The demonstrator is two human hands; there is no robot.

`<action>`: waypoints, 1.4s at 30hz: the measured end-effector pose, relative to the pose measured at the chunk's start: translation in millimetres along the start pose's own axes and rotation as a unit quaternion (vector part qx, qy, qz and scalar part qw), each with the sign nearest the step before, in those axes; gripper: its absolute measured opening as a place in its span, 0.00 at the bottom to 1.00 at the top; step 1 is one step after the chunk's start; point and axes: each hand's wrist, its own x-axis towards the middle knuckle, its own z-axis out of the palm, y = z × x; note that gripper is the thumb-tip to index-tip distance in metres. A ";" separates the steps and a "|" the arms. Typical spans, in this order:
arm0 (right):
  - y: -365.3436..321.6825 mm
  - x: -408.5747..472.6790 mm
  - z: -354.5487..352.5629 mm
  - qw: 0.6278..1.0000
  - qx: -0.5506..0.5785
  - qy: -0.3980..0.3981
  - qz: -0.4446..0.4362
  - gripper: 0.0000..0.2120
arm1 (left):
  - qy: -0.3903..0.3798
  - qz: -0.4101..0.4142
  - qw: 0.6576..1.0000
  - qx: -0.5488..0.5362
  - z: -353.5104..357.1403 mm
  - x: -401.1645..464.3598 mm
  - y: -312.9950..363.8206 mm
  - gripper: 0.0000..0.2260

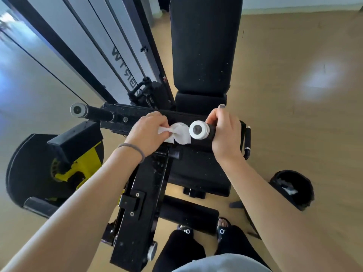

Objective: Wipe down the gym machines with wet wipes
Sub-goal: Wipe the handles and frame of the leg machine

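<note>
Two bare hands are on a black gym machine (pixel 149 185) that fills most of the shot, seen from straight above, so its shape is honestly hard to read. Its base runs off the bottom edge and the forearms cover part of the frame. The long black back pad (pixel 202 46) stretches away toward the top, cut off by the edge. Off to the left sits a round black cover with a yellow part (pixel 82 169) inside it, half hidden behind a black block. A white upright panel (pixel 125 61) with cables stands behind it; the lettering on it is upside down and only partly readable.

Right side, on the wood floor (pixel 294 124), there's a small black bin (pixel 292 189) with something pale crumpled inside, too blurry to say what.

Now the hands. The right hand (pixel 225 132) is wrapped around a black handle (pixel 211 132), fingers curled over it, next to its silver end cap (pixel 198 129). The left hand (pixel 148 130) pinches a white wet wipe (pixel 179 133), which is bunched up and lies against the crossbar, touching that end cap. A grey hair tie (pixel 135 149) sits on the left wrist.
</note>
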 end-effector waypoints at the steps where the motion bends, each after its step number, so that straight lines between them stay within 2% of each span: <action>1: 0.6 -0.1 0.1 1.000 0.001 0.000 -0.001 0.27 | -0.030 0.034 0.999 0.012 0.5 -1.3 3.3 0.03; 4: 1.0 -0.9 1.3 1.000 0.018 0.001 0.006 0.27 | -0.111 0.114 0.987 0.005 1.1 -11.5 1.2 0.05; 6: -0.5 -2.6 3.8 0.999 0.021 0.024 0.021 0.26 | -0.101 0.134 0.986 0.002 -4.2 -16.0 -16.6 0.06; 10: -5.6 -21.6 10.8 0.993 0.033 0.107 0.046 0.24 | -0.073 0.146 0.983 0.078 -22.4 -25.3 -52.6 0.07; 14: -1.2 -69.2 29.9 0.962 0.045 0.265 -0.047 0.13 | -0.060 0.225 0.968 0.095 -14.6 -36.6 -52.4 0.13; 16: 4.4 -94.5 45.8 0.948 0.009 0.299 -0.109 0.08 | -0.062 0.278 0.954 0.090 -1.9 -40.4 -35.9 0.16; 17: 10.5 -103.6 53.9 0.948 -0.032 0.287 -0.133 0.05 | -0.061 0.296 0.949 0.093 1.5 -41.0 -31.1 0.18; 19: 23.6 -114.0 67.4 0.961 -0.121 0.208 -0.138 0.07 | -0.039 0.315 0.943 0.105 -3.4 -38.8 -39.4 0.19; 22: 34.7 -112.2 78.8 0.975 -0.200 0.043 -0.087 0.16 | -0.015 0.304 0.945 0.122 -17.5 -39.6 -80.3 0.16; 24: 34.0 -108.8 84.4 0.977 -0.207 -0.013 -0.044 0.18 | 0.015 0.311 0.941 0.132 -17.1 -46.0 -95.5 0.13; 28: 33.2 -103.1 91.2 0.990 -0.135 0.016 0.040 0.17 | 0.064 0.337 0.934 0.100 4.4 -63.6 -74.3 0.16; 31: 32.4 -100.7 92.0 0.990 -0.127 0.032 0.050 0.18 | 0.066 0.371 0.920 0.110 5.9 -73.7 -74.4 0.08; 33: 34.2 -100.1 94.1 0.989 -0.139 0.038 0.042 0.19 | 0.095 0.366 0.916 0.131 -3.3 -73.9 -83.7 0.03; 35: 36.4 -100.0 98.5 0.988 -0.142 0.053 0.039 0.18 | 0.111 0.361 0.917 0.127 -10.7 -75.5 -83.2 0.03; 37: 40.8 -100.8 102.3 0.987 -0.140 0.068 0.039 0.17 | 0.072 0.387 0.910 0.131 -4.3 -82.2 -73.2 0.05; 39: 44.5 -101.4 102.9 0.987 -0.142 0.069 0.039 0.18 | 0.012 0.411 0.899 0.147 12.3 -91.2 -67.7 0.02; 40: 45.3 -101.5 102.3 0.986 -0.147 0.067 0.038 0.19 | 0.008 0.403 0.903 0.148 17.5 -92.1 -71.1 0.03; 42: 44.8 -101.8 100.8 0.986 -0.151 0.066 0.038 0.20 | 0.037 0.339 0.931 0.129 17.9 -86.1 -82.8 0.06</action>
